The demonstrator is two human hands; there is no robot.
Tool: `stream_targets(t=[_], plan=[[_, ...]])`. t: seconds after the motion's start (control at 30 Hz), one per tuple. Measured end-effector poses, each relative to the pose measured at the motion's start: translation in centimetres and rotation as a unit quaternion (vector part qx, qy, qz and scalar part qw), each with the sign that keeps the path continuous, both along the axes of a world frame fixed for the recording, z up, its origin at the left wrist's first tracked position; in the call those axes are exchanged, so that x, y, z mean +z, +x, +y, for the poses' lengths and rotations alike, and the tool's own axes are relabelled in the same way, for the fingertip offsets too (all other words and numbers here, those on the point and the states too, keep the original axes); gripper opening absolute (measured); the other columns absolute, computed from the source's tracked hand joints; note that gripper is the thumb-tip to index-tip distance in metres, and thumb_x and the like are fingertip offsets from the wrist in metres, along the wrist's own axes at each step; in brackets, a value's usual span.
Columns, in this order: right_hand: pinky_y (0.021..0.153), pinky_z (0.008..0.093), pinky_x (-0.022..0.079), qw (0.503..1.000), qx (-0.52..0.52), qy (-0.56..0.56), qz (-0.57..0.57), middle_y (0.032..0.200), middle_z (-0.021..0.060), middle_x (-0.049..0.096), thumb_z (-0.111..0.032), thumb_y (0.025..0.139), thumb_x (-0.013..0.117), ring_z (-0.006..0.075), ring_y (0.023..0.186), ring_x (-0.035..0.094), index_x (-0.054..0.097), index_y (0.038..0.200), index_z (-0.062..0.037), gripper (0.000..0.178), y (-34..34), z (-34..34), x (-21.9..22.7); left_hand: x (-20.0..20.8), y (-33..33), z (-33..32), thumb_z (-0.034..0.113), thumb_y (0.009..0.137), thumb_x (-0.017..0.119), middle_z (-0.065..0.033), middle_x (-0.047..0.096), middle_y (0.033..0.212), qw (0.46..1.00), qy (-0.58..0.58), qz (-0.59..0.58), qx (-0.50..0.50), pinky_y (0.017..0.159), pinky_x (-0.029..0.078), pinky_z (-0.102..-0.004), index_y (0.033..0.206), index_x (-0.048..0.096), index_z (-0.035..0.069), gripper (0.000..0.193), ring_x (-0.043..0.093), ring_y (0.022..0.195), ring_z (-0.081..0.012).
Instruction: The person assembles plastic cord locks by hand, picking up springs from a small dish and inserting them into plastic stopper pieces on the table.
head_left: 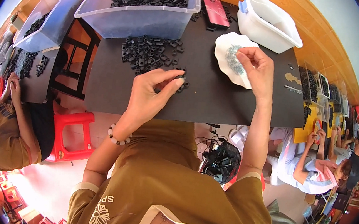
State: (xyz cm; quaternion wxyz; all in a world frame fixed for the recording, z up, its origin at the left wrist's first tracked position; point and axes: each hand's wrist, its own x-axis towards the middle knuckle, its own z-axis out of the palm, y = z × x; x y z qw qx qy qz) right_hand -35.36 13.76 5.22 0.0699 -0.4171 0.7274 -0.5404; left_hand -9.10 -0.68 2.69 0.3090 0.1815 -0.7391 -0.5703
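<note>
My left hand (152,90) pinches a small black plastic part (182,76) between thumb and fingertips, just above the dark table. A few more black parts lie right beside those fingertips. My right hand (259,72) is over a white scalloped dish (224,40), thumb and forefinger pressed together. Whatever sits in that pinch is too small to make out. In the dish lies a heap of tiny silvery metal pieces (233,61). A loose pile of black plastic parts (144,53) is spread beyond my left hand.
A large translucent bin (132,21) full of black parts stands at the far edge. Near it are a pink phone (216,12) and a white tub (269,31). Other people work at tables on both sides. A red stool (72,135) stands at lower left.
</note>
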Motion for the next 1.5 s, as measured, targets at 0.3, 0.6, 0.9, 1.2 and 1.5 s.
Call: stream_targets(t=[0.3, 0.6, 0.9, 1.2, 1.5], plan=[[0.08, 0.0442, 0.051, 0.954, 0.074, 0.137, 0.255, 0.089, 0.0119, 0.072, -0.01, 0.084, 0.075, 0.034, 0.089, 0.063, 0.073, 0.101, -0.0045, 0.018, 5.3, -4.0, -2.1, -2.9, 4.6, 0.2, 0.009, 0.092, 0.075, 0.0, 0.062, 0.076, 0.995, 0.013, -0.01, 0.095, 0.063, 0.045, -0.0219, 0.112, 0.076, 0.002, 0.021, 0.054, 0.068, -0.0058], [0.088, 0.0437, 0.05, 0.943, 0.031, 0.146, 0.298, 0.105, 0.0111, 0.067, -0.006, 0.082, 0.077, 0.0334, 0.102, 0.057, 0.074, 0.101, -0.0046, 0.02, 4.2, -3.0, -1.5, -3.5, 5.7, -0.4, 0.006, 0.093, 0.074, 0.0021, 0.061, 0.091, 0.991, -0.026, -0.003, 0.131, 0.064, 0.039, -0.0177, 0.117, 0.075, 0.001, 0.024, 0.05, 0.073, -0.0026], [0.098, 0.0442, 0.045, 0.916, 0.064, 0.141, 0.371, 0.127, 0.0123, 0.058, -0.006, 0.082, 0.078, 0.0341, 0.116, 0.052, 0.074, 0.104, -0.0065, 0.022, 4.4, -4.1, -2.8, -3.7, 5.8, -0.5, 0.005, 0.089, 0.076, -0.0039, 0.069, 0.086, 0.991, -0.018, -0.008, 0.134, 0.066, 0.047, -0.0224, 0.111, 0.077, 0.003, 0.021, 0.057, 0.071, -0.008], [0.101, 0.0457, 0.042, 0.922, 0.057, 0.139, 0.356, 0.128, 0.012, 0.058, -0.004, 0.082, 0.076, 0.0339, 0.117, 0.051, 0.069, 0.09, -0.006, 0.011, 4.9, -4.8, -3.0, -3.5, 6.1, -0.4, 0.005, 0.09, 0.076, -0.004, 0.069, 0.086, 0.99, -0.037, -0.005, 0.133, 0.066, 0.048, -0.0227, 0.11, 0.077, 0.002, 0.02, 0.058, 0.071, -0.0084], [0.098, 0.0474, 0.038, 0.929, 0.057, 0.139, 0.338, 0.127, 0.0122, 0.058, -0.012, 0.082, 0.078, 0.033, 0.117, 0.05, 0.071, 0.094, -0.0061, 0.016, 5.6, -4.7, -2.8, -3.7, 6.0, -0.5, 0.004, 0.09, 0.076, -0.0049, 0.07, 0.089, 0.991, -0.035, 0.001, 0.128, 0.068, 0.049, -0.0228, 0.111, 0.077, 0.002, 0.021, 0.059, 0.072, -0.0089]])
